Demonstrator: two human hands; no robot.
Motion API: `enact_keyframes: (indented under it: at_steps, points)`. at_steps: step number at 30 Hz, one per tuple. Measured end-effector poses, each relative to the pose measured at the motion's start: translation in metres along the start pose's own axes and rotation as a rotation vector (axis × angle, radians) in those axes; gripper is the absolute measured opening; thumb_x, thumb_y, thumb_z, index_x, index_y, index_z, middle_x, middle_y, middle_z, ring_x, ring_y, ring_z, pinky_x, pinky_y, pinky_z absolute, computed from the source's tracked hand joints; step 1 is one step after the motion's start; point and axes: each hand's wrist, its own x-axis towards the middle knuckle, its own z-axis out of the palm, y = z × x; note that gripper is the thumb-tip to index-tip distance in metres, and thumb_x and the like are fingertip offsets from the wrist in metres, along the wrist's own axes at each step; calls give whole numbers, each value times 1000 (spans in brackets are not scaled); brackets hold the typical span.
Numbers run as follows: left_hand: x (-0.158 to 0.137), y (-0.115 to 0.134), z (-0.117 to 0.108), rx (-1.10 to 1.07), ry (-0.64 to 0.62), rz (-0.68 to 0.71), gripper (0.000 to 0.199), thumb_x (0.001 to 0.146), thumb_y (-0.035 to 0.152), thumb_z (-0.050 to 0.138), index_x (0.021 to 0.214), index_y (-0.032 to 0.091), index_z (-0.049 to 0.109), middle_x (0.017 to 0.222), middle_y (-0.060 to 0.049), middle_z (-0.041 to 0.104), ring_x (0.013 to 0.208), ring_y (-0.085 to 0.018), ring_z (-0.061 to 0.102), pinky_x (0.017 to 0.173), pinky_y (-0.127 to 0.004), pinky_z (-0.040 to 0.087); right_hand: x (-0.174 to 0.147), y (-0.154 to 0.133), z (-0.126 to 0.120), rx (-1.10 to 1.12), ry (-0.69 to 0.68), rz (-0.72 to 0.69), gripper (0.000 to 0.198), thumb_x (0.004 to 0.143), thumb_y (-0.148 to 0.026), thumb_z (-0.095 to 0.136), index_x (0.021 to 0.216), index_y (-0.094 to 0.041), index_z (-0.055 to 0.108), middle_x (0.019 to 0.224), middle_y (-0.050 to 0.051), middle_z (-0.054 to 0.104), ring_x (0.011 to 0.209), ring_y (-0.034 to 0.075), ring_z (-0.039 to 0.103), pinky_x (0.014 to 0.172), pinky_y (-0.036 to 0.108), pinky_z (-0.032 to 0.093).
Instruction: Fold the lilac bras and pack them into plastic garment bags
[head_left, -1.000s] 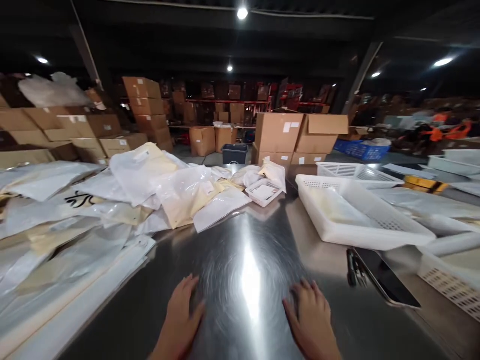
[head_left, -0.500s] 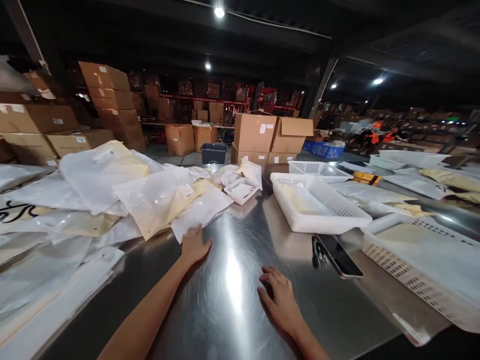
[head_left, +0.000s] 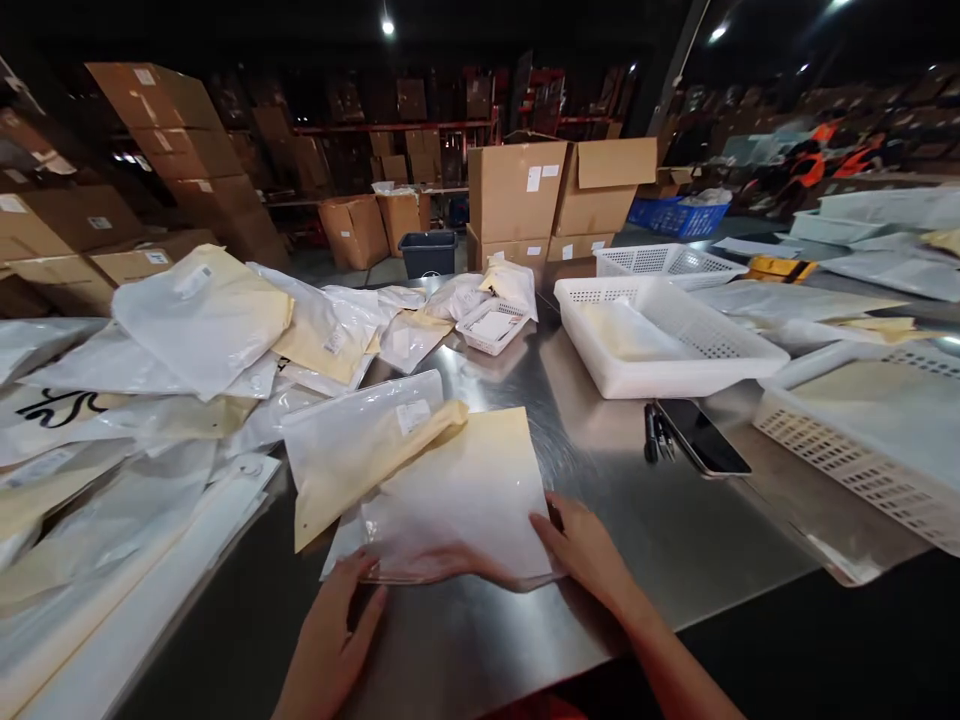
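Observation:
A clear plastic bag with a cream sheet in it [head_left: 465, 490] lies on the steel table in front of me, its near edge wavy. My right hand [head_left: 589, 555] grips its right edge, thumb on top and fingers partly hidden. At the near left corner, my left hand [head_left: 334, 625] touches the bag with thumb and fingers apart. Another bagged cream sheet with a white label [head_left: 360, 440] overlaps the left side of this bag.
Piled bags [head_left: 202, 320] cover the table's left side. A small white basket [head_left: 491, 345] stands farther back. To the right are a white tray [head_left: 675, 375], pens [head_left: 652, 435], a phone [head_left: 705, 440] and a perforated basket [head_left: 832, 470]. Cartons [head_left: 514, 195] stand beyond; people in orange vests are far right.
Two bagged sheets have come from the pile to the table's near middle. My left hand has moved nearer to me, and my right hand has taken hold of a bag's edge. The view has tilted down.

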Motion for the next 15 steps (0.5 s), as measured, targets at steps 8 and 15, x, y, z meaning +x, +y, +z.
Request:
enact_keyframes:
  at_steps: [8,15]
  points:
    - [86,3,-16,-133,96,-14,56,86,52,49,127,15,55,148,-17,46,139,-33,40,115,-52,33,-43,-8,17,878,66,302,45,83,-67,52,85,-22,48,77,1,57,71,19,55,64,29,44]
    - [117,56,-20,-127,201,-57,45,86,48,48,111,12,59,126,-19,57,127,-32,47,110,-49,36,-87,-2,8,992,-261,370,58,80,-65,65,113,-19,54,81,2,63,71,18,61,64,28,48]
